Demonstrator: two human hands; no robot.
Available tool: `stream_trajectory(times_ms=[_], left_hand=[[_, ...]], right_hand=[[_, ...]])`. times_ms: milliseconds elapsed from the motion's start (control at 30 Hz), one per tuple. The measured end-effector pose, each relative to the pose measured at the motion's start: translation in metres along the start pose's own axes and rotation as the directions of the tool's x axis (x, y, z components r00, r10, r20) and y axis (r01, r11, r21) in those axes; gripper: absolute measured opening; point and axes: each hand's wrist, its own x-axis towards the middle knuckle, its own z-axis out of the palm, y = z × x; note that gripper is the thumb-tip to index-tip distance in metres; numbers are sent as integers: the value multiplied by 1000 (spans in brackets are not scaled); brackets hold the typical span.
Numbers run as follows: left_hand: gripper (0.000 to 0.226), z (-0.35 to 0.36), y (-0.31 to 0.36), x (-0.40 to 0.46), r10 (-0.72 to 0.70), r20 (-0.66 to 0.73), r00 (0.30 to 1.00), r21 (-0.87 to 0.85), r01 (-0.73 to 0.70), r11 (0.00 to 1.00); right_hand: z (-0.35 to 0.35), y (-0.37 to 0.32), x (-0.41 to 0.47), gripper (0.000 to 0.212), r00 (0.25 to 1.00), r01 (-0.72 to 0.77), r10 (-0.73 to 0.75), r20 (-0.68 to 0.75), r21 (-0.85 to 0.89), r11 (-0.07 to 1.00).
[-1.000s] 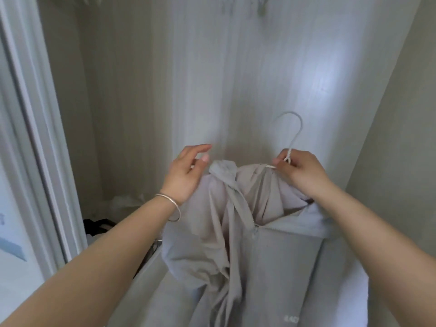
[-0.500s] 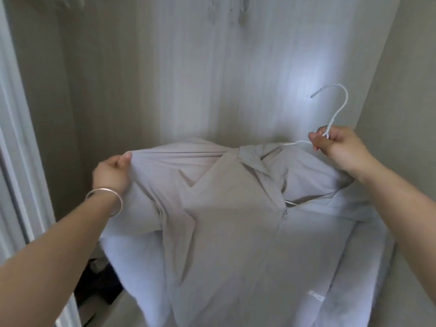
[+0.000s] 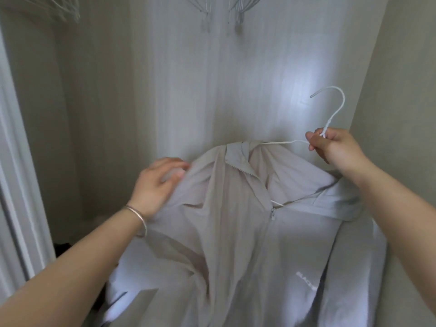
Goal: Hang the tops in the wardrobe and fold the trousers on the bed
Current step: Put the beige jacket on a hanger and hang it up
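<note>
A pale grey zip-up jacket (image 3: 236, 227) hangs on a white wire hanger (image 3: 335, 107) inside the wardrobe. My right hand (image 3: 335, 147) pinches the hanger at the base of its hook, which points up and left. My left hand (image 3: 158, 182), with a bracelet on the wrist, rests on the jacket's left shoulder with fingers loosely spread over the cloth. The jacket's zip (image 3: 272, 213) is closed below an open collar. White lettering (image 3: 306, 280) shows on the chest at lower right.
The wardrobe's pale back wall (image 3: 212, 90) fills the view. Several empty white hangers (image 3: 221, 13) hang at the top, more at the top left (image 3: 61, 10). A white door frame (image 3: 21, 185) stands at left, a beige side wall (image 3: 401, 90) at right. Dark items (image 3: 63, 249) lie low left.
My left hand let go of the stretched shoulder edge and moved right onto the jacket's shoulder. The right hand stayed on the hanger's neck.
</note>
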Motion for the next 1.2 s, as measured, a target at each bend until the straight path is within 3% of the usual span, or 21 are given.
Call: stream_trajectory(times_ms=[33, 100, 200, 267, 333, 467, 567, 600, 700, 767, 833, 867, 933, 1000, 1067, 1133, 1200], left_hand=[[59, 8, 9, -3, 117, 99, 988, 75, -124, 989], [64, 23, 11, -7, 122, 179, 976, 252, -165, 954], [54, 37, 11, -8, -21, -29, 999, 228, 27, 973], [29, 39, 13, -1, 45, -109, 993, 215, -21, 976], [32, 32, 16, 6, 91, -169, 981, 224, -51, 973], [32, -1, 35, 48, -152, -287, 946, 37, 169, 985], [26, -18, 45, 81, -383, -128, 915, -367, 315, 875], [24, -20, 41, 83, -473, -80, 878, -411, 403, 818], [20, -30, 13, 65, -669, 80, 739, -209, 669, 714], [19, -37, -4, 53, -724, 185, 665, -67, 743, 665], [26, -42, -8, 49, -733, 191, 652, 128, 724, 678], [32, -42, -9, 49, -712, 158, 684, 180, 689, 702], [37, -41, 1, 47, -623, 81, 778, 132, 612, 780], [33, -38, 21, 48, -439, 24, 898, 8, 439, 898], [42, -31, 44, 55, -320, 88, 943, 39, 318, 947], [56, -23, 59, 66, -390, 278, 878, 89, 381, 920], [64, -19, 71, 69, -479, 546, 687, 8, 568, 823]], right_hand=[[1, -1, 0, 38, 1000, -16, 16, 2, 27, 1000], [2, -3, 2, 39, 999, -46, 46, 7, 92, 995], [3, -3, 0, 39, 996, -92, 86, 36, 185, 979], [1, 0, -3, 39, 995, -99, 93, 38, 193, 976], [-2, 4, -5, 40, 999, -54, 54, 4, 129, 990], [-2, 9, -17, 40, 999, 24, -24, 49, -10, 1000], [7, 4, -28, 41, 988, 50, -47, 145, -20, 999], [8, 2, -29, 41, 990, 53, -54, 131, 12, 999], [6, 1, -27, 40, 999, 29, -26, -21, 147, 989], [7, 3, -25, 39, 997, 24, -15, -76, 127, 992], [14, 4, -24, 39, 996, 24, -13, -86, 125, 992], [18, 2, -23, 39, 996, 26, -14, -88, 136, 990], [23, -3, -21, 39, 996, 36, -23, -90, 143, 989], [26, -10, -19, 39, 996, 60, -51, -74, 124, 990], [29, -16, -19, 39, 995, 98, -96, -34, 97, 990], [32, -21, -20, 39, 993, 119, -119, 0, 71, 990], [35, -24, -21, 39, 990, 136, -137, 22, 34, 990]])
